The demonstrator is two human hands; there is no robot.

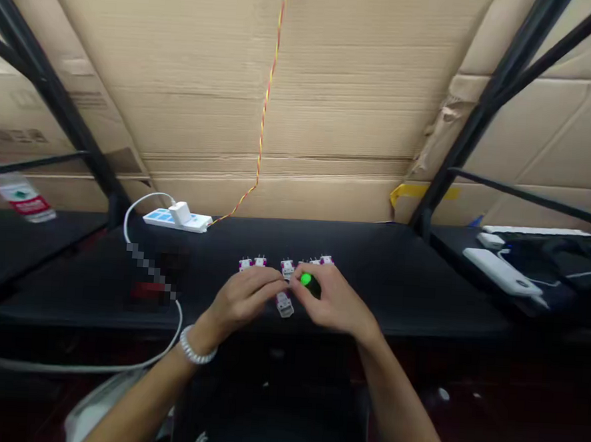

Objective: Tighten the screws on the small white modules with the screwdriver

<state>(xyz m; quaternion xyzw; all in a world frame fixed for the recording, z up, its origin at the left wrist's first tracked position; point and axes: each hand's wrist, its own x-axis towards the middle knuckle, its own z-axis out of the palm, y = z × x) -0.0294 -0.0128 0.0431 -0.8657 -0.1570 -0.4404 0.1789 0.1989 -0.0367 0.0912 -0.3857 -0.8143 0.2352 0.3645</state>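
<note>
My left hand (248, 298) is closed, its thumb and fingers at the far end of a small white boxy part (285, 305) with some magenta on it. Its fingertips hide where they meet this part. My right hand (333, 297) is closed around a black handle with a bright green end (306, 280); the working tip is hidden. Both hands' fingertips nearly meet over the black table. Just beyond them stand several small white-and-magenta parts with thin pins, among them one in the middle (287, 268) and one at the left (259, 261). My right hand partly covers others.
A white power strip (195, 223) with a plugged-in charger (180, 212) lies at the back left; its white cable (178, 317) runs off the front edge. Black metal posts (430, 196) flank the table (374, 246). A bottle (24, 194) stands left; white devices (501, 271) lie right.
</note>
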